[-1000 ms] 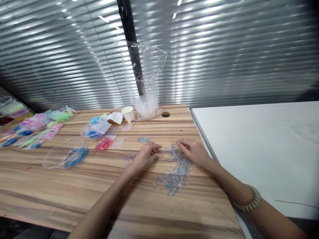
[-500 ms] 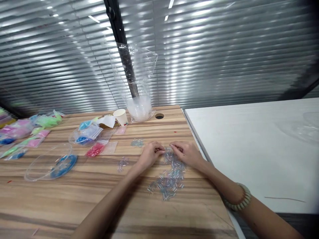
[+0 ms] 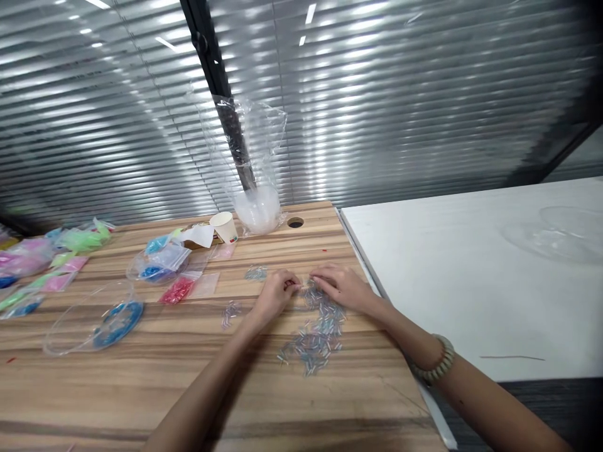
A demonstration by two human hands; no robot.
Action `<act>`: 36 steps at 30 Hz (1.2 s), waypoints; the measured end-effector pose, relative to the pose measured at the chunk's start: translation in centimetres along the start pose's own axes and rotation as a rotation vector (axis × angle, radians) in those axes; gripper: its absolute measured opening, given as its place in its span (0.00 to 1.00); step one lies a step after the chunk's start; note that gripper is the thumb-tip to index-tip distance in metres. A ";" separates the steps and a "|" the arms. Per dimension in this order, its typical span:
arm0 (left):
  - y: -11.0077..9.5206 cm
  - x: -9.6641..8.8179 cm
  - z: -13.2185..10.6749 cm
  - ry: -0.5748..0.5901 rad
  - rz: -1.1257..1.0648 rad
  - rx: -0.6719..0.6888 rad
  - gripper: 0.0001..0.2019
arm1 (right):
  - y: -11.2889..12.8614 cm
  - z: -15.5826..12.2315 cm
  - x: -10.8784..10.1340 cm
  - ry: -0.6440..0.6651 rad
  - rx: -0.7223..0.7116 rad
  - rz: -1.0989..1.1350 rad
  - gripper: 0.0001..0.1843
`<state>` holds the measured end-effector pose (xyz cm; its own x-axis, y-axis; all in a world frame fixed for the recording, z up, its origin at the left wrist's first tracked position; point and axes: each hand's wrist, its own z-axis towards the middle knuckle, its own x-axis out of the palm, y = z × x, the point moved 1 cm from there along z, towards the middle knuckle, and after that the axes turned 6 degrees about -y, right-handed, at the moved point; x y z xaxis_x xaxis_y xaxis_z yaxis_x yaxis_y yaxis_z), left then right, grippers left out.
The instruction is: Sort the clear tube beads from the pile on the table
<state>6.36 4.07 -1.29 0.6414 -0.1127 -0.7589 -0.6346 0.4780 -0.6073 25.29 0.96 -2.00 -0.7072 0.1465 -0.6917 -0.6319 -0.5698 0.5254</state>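
Small translucent tube beads (image 3: pixel 313 342), clear, bluish and faintly pink, lie in a loose pile on the wooden table. At the pile's far end, my left hand (image 3: pixel 277 293) has its thumb and fingertips pinched together; what is between them is too small to make out. Close on its right, my right hand (image 3: pixel 343 289) rests over the far beads with its fingers bent and drawn together, their tips turned towards the left hand. Left of the hands lie a small group of bluish beads (image 3: pixel 255 272) and another of pinkish beads (image 3: pixel 230 313).
A paper cup (image 3: pixel 224 227) and a white bowl in clear plastic (image 3: pixel 257 209) stand at the back. Leftward are a bag of red beads (image 3: pixel 178 290), a clear dish with blue beads (image 3: pixel 117 324) and several colourful bags (image 3: pixel 82 238). A white table (image 3: pixel 438 263) adjoins on the right.
The view has shifted slightly. Both hands stay at the pile's far end, fingertips still near each other. The right fingers have bent a little further down over the beads.
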 end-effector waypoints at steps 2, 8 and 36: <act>0.3 -0.1 0.0 0.010 -0.022 -0.014 0.05 | 0.0 0.0 0.0 0.026 -0.010 0.009 0.12; 1.0 -0.4 0.1 0.034 -0.066 -0.056 0.08 | -0.3 0.0 -0.1 -0.023 0.020 -0.038 0.12; 1.5 -1.3 -0.4 0.190 -0.197 0.075 0.10 | 0.2 0.0 -0.1 0.111 -0.011 0.136 0.13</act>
<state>4.45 4.55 -1.32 0.6528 -0.3676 -0.6623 -0.4674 0.4926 -0.7341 25.19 0.84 -1.77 -0.7462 -0.0228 -0.6654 -0.5286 -0.5873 0.6129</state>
